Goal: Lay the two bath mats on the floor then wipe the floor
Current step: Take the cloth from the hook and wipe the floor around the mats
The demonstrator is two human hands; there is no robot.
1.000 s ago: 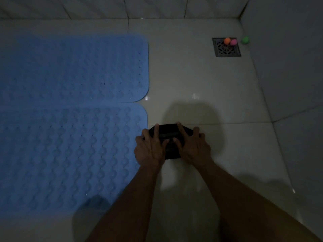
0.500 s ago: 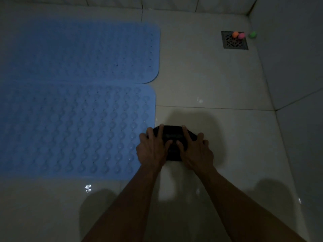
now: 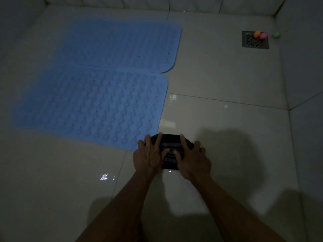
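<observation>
Bumpy blue rubber with rounded corners, the near mat [image 3: 90, 109] and far mat [image 3: 122, 44] lie side by side on the glossy tiled floor [image 3: 218, 75]. By the near mat's corner, the left hand [image 3: 148, 158] and right hand [image 3: 192, 161] press straight, spread fingers on a dark striped cloth [image 3: 170, 145]

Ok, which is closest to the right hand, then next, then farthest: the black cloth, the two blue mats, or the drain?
1. Dark cloth, under the right hand.
2. Nearer blue mat, just left.
3. Farther blue mat, behind it.
4. Floor drain, far right corner.
</observation>
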